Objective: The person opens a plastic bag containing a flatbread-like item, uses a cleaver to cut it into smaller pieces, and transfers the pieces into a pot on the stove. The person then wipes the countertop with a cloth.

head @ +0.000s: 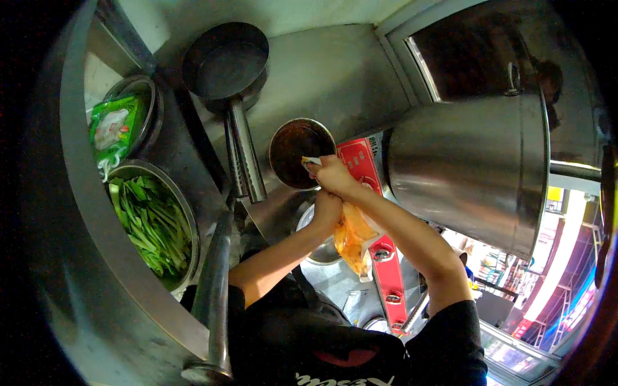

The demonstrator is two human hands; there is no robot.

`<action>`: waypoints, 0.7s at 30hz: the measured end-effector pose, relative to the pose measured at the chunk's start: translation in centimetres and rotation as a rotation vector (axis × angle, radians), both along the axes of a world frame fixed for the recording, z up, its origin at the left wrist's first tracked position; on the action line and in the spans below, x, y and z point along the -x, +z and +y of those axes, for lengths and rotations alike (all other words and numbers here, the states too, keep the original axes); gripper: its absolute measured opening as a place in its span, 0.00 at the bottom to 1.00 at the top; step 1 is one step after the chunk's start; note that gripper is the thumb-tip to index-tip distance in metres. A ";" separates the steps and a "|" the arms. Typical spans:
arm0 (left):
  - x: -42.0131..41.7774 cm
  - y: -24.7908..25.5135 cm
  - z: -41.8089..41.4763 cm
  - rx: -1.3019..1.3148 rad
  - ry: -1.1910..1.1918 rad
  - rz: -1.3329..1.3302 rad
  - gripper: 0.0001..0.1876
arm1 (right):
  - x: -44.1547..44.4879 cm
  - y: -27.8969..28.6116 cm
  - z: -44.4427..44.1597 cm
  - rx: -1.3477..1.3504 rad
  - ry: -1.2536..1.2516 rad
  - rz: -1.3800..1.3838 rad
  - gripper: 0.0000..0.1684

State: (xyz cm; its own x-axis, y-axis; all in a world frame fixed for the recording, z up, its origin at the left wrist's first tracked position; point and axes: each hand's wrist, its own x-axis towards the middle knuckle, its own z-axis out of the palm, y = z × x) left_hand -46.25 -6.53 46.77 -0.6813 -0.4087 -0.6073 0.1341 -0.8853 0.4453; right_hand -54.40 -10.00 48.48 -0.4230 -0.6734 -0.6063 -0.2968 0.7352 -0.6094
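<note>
Both of my hands hold a plastic pouch (355, 236) with orange contents and pale edges. My right hand (334, 174) is closed around its narrow end, which points to the upper left. Just below, my left hand (329, 206) grips the pouch too, its wrist close under the right hand. The full part of the pouch hangs down between my forearms. The narrow end is over the rim of a round metal container (299, 149), which has dark reddish-brown stuff inside. Whether anything flows from the pouch cannot be made out.
Dark saucepans (229, 62) are stacked at upper left, handles towards me. Green leafy vegetables (152, 222) fill a metal bowl (193, 231); a green plastic package (116, 128) lies above it. A large steel pot (468, 169) stands right, beyond a red panel (386, 275). A metal bowl (321, 253) sits below my hands.
</note>
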 end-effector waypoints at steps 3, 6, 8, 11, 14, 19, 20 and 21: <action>0.1 -1.5 0.5 -0.043 0.005 0.011 0.09 | 0.1 -0.9 -0.4 -0.157 0.092 0.151 0.24; 0.4 -2.2 0.2 0.010 -0.007 -0.024 0.09 | 0.0 -1.4 -0.8 -0.091 0.058 0.178 0.29; 0.7 -2.6 0.0 0.021 0.071 0.017 0.10 | 0.0 -1.0 -1.4 -0.072 0.087 0.215 0.29; 0.9 -4.2 -0.8 0.025 -0.076 -0.027 0.09 | 0.7 -1.4 -2.1 -0.082 0.136 0.146 0.29; 0.4 -3.9 -1.7 -0.116 -0.061 0.174 0.10 | 1.6 -1.6 -2.0 -0.066 0.065 -0.237 0.30; -1.6 0.1 -3.2 -0.253 -0.092 0.180 0.13 | 3.2 2.8 -1.4 -0.072 -0.368 -0.967 0.32; -2.0 0.5 -3.4 -0.292 -0.088 0.214 0.14 | 3.3 2.8 -1.2 -0.070 -0.343 -0.976 0.31; -2.4 1.3 -3.7 -0.362 -0.080 0.288 0.14 | 3.5 2.6 -0.8 -0.068 -0.318 -0.985 0.31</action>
